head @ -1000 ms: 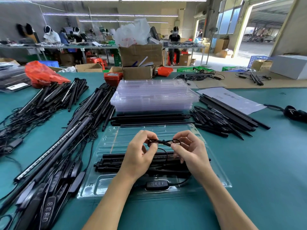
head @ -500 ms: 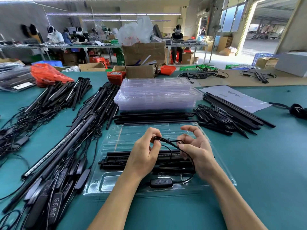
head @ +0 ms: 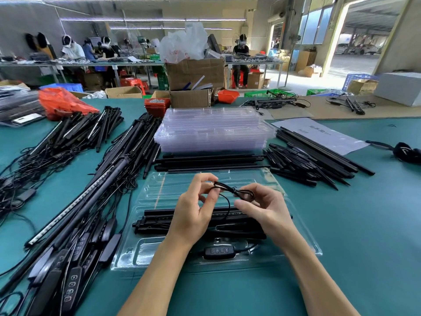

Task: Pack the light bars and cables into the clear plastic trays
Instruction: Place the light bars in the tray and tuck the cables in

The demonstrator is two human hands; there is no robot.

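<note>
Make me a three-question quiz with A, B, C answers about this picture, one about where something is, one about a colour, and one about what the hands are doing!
1. Where does the stack of empty clear trays stand?
A. Beyond the open tray, further from the person
B. On the floor
C. Under the orange bag

2. What colour is the tabletop?
A. Red
B. Teal green
C. White

3. What are the two hands doing?
A. Lying flat on the table
B. Lifting a cardboard box
C. Pinching a thin black cable between them

Answers:
1 A: the stack sits past the open tray, with loose light bars in between.
2 B: the bare surface all around is teal green.
3 C: the left hand and right hand hold the black cable above the light bars in the tray.
</note>
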